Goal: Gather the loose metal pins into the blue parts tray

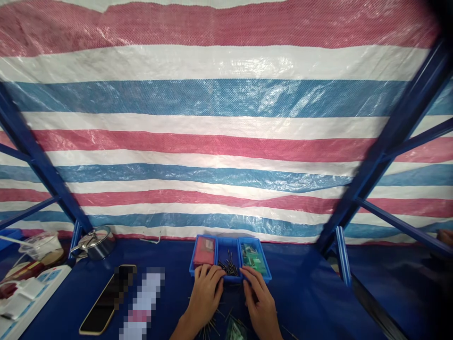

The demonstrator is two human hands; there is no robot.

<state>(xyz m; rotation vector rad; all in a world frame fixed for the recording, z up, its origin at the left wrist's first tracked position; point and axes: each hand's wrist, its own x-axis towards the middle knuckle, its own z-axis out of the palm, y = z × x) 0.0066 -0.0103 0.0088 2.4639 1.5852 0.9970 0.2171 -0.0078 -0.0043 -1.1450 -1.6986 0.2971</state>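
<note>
A blue three-compartment tray [233,279] stands in front of me near the striped sheet. Its left compartment holds a red packet [204,251], its middle one many thin dark metal rods [230,265], its right one green packets [253,259]. My left hand [203,298] is closed over the front rim at the left and middle compartments. At the front of the right compartment, my right hand [261,300] curls its fingers over the rim. Between and below my hands lie loose thin rods [209,328] and a clear plastic bag with greenish contents [236,329].
Left of the tray lie a phone [106,302] and a pixelated strip [143,302]. Farther left are a white power strip [40,295], a lidded metal pot [97,243] and a clear plastic container [44,245]. Blue metal posts [385,146] flank the table before a striped sheet [212,99].
</note>
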